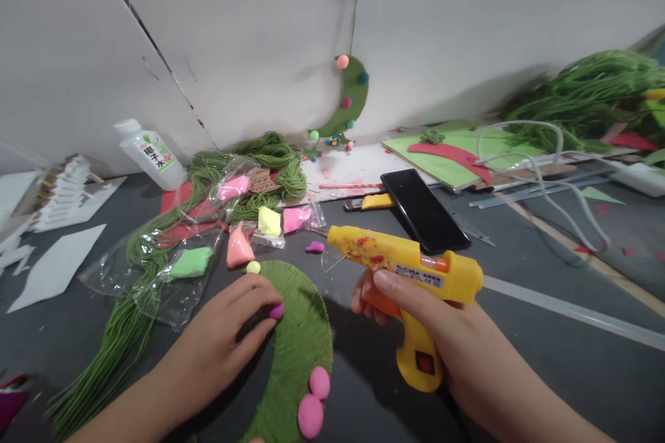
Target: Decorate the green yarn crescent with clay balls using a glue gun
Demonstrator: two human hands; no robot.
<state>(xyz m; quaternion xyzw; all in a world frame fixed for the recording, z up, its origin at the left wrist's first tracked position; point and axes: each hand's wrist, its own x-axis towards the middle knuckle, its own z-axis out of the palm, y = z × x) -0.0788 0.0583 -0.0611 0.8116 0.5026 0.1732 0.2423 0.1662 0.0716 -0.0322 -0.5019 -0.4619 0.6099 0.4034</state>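
While clutter covers the grey table [545, 360] below a white wall [260, 28], the right hand [441, 332] grips the glue gun [410, 277].

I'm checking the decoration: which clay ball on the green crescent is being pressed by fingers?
The small magenta clay ball under the left hand; the two pink balls and yellow-green ball lie untouched.

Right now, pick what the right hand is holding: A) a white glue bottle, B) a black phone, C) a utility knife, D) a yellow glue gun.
D: the right hand grips the yellow glue gun by its handle, nozzle pointing left, while the black phone, the white glue bottle and the utility knife lie untouched on the table.
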